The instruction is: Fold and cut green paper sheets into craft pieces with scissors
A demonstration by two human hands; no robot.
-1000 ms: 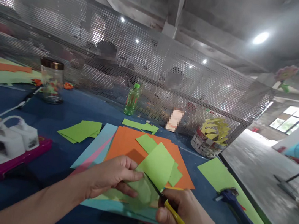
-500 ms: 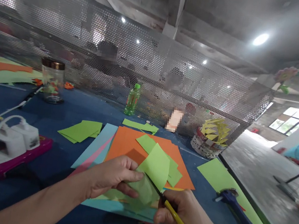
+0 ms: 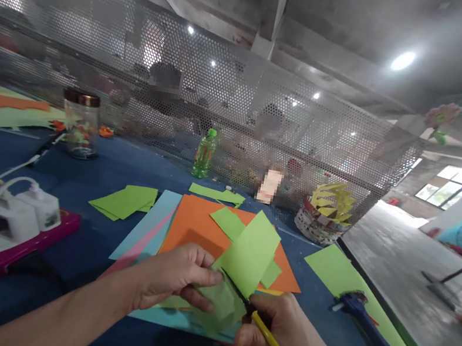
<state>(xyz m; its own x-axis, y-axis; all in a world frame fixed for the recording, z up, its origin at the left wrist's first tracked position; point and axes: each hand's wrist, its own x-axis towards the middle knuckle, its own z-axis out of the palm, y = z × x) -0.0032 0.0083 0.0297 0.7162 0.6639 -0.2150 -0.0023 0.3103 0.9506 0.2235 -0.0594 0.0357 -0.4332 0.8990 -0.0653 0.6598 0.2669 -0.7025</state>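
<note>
My left hand (image 3: 195,277) is closed on a light green paper sheet (image 3: 250,251), pinching it between thumb and fingers at its lower left. In my right hand (image 3: 275,327) are scissors (image 3: 273,341) with yellow handles and dark blades. The blades lie along the lower edge of the sheet and point toward my left thumb. Below them, a paler, blurred greenish piece of paper (image 3: 220,308) hangs beside my left fingers; whether it joins the sheet I cannot tell. Beneath my hands lies a stack of orange paper (image 3: 191,219), with blue and pink sheets and green pieces.
A blue glue gun (image 3: 365,325) rests on a long green sheet (image 3: 334,269) to the right. Cut green pieces (image 3: 127,202), a magenta power strip (image 3: 65,224), a glass jar (image 3: 82,129), a green bottle (image 3: 204,153) and a woven basket (image 3: 318,224) stand around. A perforated screen (image 3: 235,96) rises behind.
The upper part of the green sheet has swung up and to the right, standing more clearly above the scissors. Both hands stay in nearly the same place, with the scissors shifted very slightly.
</note>
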